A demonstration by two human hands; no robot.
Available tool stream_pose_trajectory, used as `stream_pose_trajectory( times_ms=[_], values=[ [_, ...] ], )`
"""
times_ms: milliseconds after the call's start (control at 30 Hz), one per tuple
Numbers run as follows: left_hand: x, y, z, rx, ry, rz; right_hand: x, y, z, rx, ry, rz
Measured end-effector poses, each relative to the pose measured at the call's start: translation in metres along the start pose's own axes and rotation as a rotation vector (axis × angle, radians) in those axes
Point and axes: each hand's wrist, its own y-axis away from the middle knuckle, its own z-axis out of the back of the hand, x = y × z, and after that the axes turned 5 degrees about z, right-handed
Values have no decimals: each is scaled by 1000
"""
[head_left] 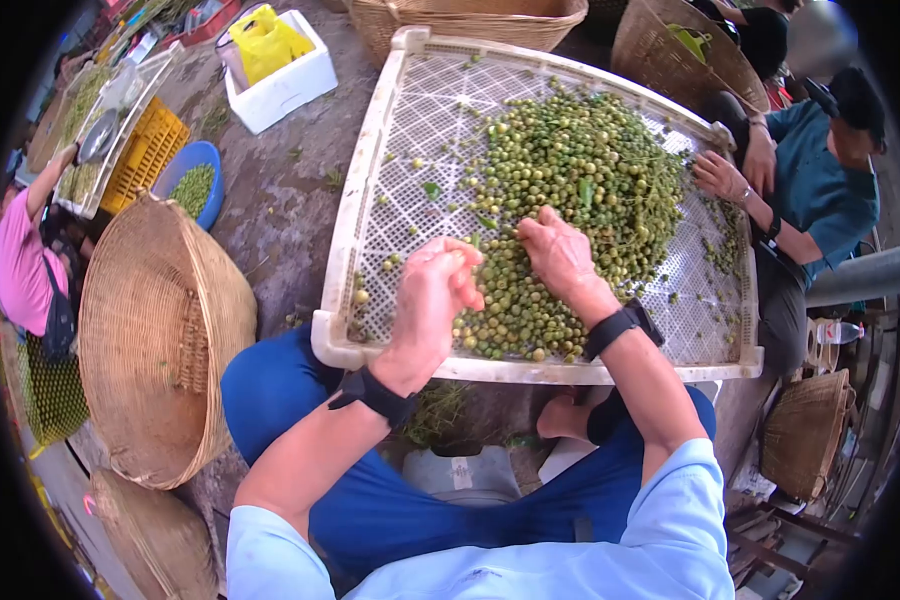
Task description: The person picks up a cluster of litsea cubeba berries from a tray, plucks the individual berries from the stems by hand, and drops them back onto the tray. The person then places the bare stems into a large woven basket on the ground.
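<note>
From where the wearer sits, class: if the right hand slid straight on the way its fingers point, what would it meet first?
Probably the heap of green fruits on the white tray; the right hand already rests at its edge.

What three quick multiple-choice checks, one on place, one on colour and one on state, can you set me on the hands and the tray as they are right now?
1. Where is the right hand?
A. On the heap of green fruits in the white tray
B. Inside the big woven basket
C. On the foam box

2. What colour is the bowl left of the tray?
A. Red
B. Blue
C. Black

3. How is the left hand?
A. Flat and spread
B. Out of view
C. Curled shut over the tray's near edge

Answers: 1 A, its fingers rest on the fruits; 2 B, the rim is blue; 3 C, the fingers are folded in, and what they hold is hidden.
</note>
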Motion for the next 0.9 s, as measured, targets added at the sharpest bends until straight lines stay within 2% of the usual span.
stream_pose_trajectory(
  times_ms=[33,67,100,167,200,300,367,433,467,533,600,633,667,733,767,800,867,900],
  values=[
    [-3,0,1,36,-39,24,0,1,5,-10,-88,-67],
    [-4,1,1,76,-77,50,-3,1,4,-137,-190,-54],
    [-4,2,-4,4,-116,62,-5,4,8,-132,-427,-184],
    [-2,5,-12,11,-197,71,-2,9,31,-58,-1006,-507],
    [-1,6,-16,23,-290,84,4,14,42,-66,-1173,-499],
    [13,7,-19,155,-274,219,29,33,68,-117,-1374,-515],
    [23,10,-21,241,-202,346,43,48,74,-144,-1308,-468],
    [33,12,-22,212,-145,348,59,62,71,-194,-1184,-354],
    [37,13,-21,179,-82,342,58,68,64,-243,-840,-147],
    [42,14,-17,203,-40,344,69,74,63,-356,-628,-22],
    [41,19,-18,97,-9,410,68,79,57,-365,-620,28],
    [44,19,-13,115,0,444,68,80,55,-364,-605,90],
    [48,19,-11,112,-3,445,67,81,58,-365,-609,90],
    [51,20,-6,108,-143,348,68,84,65,-102,-998,-141],
    [52,20,-4,97,-139,352,68,87,56,-78,-1245,-332],
    [54,20,-3,133,-259,295,67,86,54,-66,-1250,-334],
    [52,21,-6,202,-496,178,65,84,52,139,-1426,-410],
    [51,26,-10,267,-450,131,65,83,48,187,-1479,-488]
  ],
)
